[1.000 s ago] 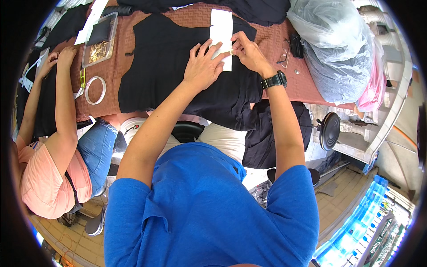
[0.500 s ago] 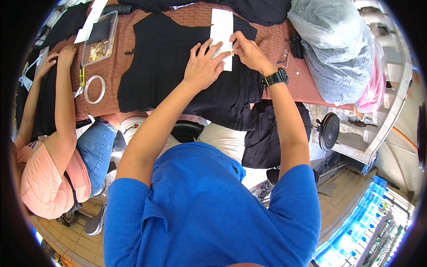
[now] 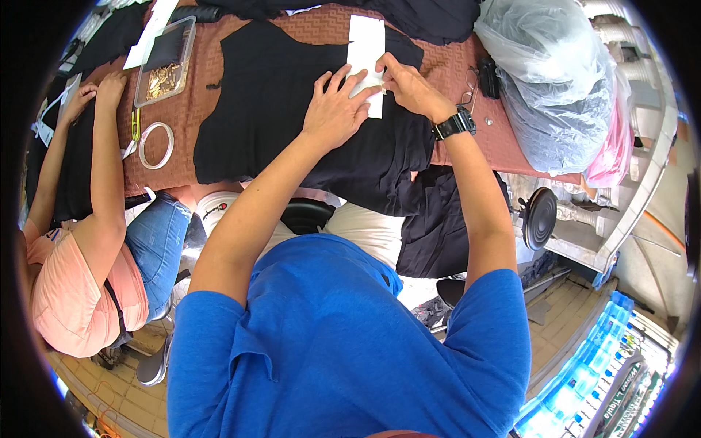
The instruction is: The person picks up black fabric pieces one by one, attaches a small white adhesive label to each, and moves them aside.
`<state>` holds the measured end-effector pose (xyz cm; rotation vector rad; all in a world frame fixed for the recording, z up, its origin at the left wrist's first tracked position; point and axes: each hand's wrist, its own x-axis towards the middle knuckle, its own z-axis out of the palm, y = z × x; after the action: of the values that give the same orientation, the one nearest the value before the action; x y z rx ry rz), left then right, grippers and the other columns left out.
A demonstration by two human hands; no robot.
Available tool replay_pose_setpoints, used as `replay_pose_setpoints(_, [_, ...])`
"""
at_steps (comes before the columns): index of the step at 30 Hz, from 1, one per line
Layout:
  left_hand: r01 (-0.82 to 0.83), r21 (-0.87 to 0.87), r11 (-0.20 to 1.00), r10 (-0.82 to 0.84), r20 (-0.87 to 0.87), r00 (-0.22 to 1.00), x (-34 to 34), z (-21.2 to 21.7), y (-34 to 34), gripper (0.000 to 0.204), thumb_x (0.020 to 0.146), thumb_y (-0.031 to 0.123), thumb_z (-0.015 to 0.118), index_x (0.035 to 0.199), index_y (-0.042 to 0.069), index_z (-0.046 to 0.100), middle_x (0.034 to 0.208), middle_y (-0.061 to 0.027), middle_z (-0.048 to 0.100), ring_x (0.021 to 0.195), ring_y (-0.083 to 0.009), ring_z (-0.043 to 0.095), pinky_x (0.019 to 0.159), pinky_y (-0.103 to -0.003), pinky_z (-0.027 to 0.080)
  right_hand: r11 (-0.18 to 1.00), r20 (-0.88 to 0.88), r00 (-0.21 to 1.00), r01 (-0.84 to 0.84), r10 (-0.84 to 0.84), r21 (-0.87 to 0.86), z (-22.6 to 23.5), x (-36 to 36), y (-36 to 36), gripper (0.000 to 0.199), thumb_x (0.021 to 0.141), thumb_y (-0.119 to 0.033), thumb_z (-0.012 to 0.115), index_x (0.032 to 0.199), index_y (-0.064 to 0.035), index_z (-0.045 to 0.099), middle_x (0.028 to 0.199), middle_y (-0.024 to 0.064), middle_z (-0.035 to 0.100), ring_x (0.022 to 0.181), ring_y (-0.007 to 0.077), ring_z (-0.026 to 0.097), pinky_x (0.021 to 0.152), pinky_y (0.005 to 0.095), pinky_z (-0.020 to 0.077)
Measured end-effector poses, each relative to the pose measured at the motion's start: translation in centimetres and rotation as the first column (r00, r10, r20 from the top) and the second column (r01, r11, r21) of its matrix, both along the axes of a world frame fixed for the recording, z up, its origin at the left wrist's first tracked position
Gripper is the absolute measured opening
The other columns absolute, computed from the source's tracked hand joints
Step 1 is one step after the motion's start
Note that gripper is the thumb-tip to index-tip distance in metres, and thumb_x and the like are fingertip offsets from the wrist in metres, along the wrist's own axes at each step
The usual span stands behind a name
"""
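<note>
A black garment piece (image 3: 270, 95) lies spread on the cloth-covered table before me. Across its right part stands a long white paper strip (image 3: 366, 42), set roughly upright in view. My left hand (image 3: 334, 111) presses down with fingers spread, its fingertips on the strip's left and middle, the palm over the black fabric. At the strip's right edge my right hand (image 3: 412, 87) is closed in a pinch. Something small and pale seems to be at those fingertips, too small to name. A black watch sits on the right wrist.
At left are a clear plastic box (image 3: 162, 84) with brass-coloured pieces, a yellow-handled cutter (image 3: 135, 124) and a white ring (image 3: 155, 146). A co-worker's hands (image 3: 109, 87) rest beyond. Eyeglasses (image 3: 467, 87) and a large plastic bag (image 3: 551, 80) lie right.
My right hand shifts very slightly at the strip's edge, its fingers still pinched. The left hand stays in place on the strip.
</note>
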<state>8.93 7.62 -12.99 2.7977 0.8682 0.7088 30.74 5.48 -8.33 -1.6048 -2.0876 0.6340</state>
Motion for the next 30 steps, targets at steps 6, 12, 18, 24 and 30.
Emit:
replay_pose_setpoints(6, [0.002, 0.003, 1.000, -0.002, 0.019, 1.000, 0.0, 0.1, 0.0, 0.039, 0.098, 0.028, 0.059, 0.137, 0.027, 0.060, 0.152, -0.0008, 0.047, 0.143, -0.0277, 0.037, 0.116, -0.052, 0.028, 1.000, -0.013, 1.000, -0.015, 0.015, 0.016, 0.0, -0.1, 0.0, 0.035, 0.091, 0.012, 0.059, 0.117, -0.0043, 0.041, 0.091, 0.0242, 0.066, 0.093, 0.0450, 0.067, 0.075, 0.0457, 0.0514])
replay_pose_setpoints(12, [0.001, 0.023, 1.000, -0.001, 0.006, 1.000, -0.1, 0.2, -0.1, 0.042, 0.098, 0.028, 0.059, 0.140, 0.028, 0.057, 0.151, -0.0010, 0.047, 0.143, -0.0282, 0.038, 0.116, -0.052, 0.028, 0.999, 0.040, 0.999, 0.017, -0.018, 0.029, 0.4, -0.6, -0.2, 0.036, 0.090, 0.012, 0.060, 0.116, -0.0039, 0.042, 0.096, 0.0252, 0.066, 0.094, 0.0463, 0.066, 0.076, 0.0478, 0.0511])
replay_pose_setpoints(18, [0.004, 0.028, 1.000, -0.004, 0.010, 1.000, 0.0, 0.0, 0.0, 0.042, 0.098, 0.028, 0.058, 0.141, 0.029, 0.056, 0.151, -0.0024, 0.047, 0.143, -0.0295, 0.038, 0.115, -0.053, 0.029, 0.983, 0.065, 0.996, 0.052, -0.065, 0.175, 0.1, -0.8, -0.5, 0.036, 0.089, 0.011, 0.061, 0.118, -0.0036, 0.044, 0.096, 0.0225, 0.066, 0.096, 0.0419, 0.068, 0.078, 0.0461, 0.0528])
replay_pose_setpoints(24, [0.003, 0.009, 1.000, -0.003, 0.009, 1.000, 0.0, 0.0, 0.0, 0.041, 0.099, 0.027, 0.057, 0.140, 0.028, 0.057, 0.151, -0.0031, 0.047, 0.143, -0.0296, 0.038, 0.116, -0.053, 0.029, 0.940, -0.127, 0.968, 0.242, -0.216, 0.239, 0.2, -1.7, -3.0, 0.030, 0.090, 0.010, 0.056, 0.116, -0.0002, 0.045, 0.096, 0.0214, 0.068, 0.093, 0.0403, 0.069, 0.077, 0.0449, 0.0562])
replay_pose_setpoints(30, [0.001, 0.005, 1.000, -0.001, 0.004, 1.000, 0.1, 0.1, -0.1, 0.041, 0.100, 0.027, 0.056, 0.141, 0.028, 0.056, 0.151, -0.0033, 0.047, 0.143, -0.0292, 0.038, 0.116, -0.053, 0.028, 0.918, -0.108, 0.959, 0.281, -0.260, 0.280, -0.2, -2.8, -5.6, 0.027, 0.094, 0.010, 0.053, 0.117, 0.0006, 0.043, 0.103, 0.0227, 0.072, 0.093, 0.0395, 0.072, 0.077, 0.0406, 0.0584])
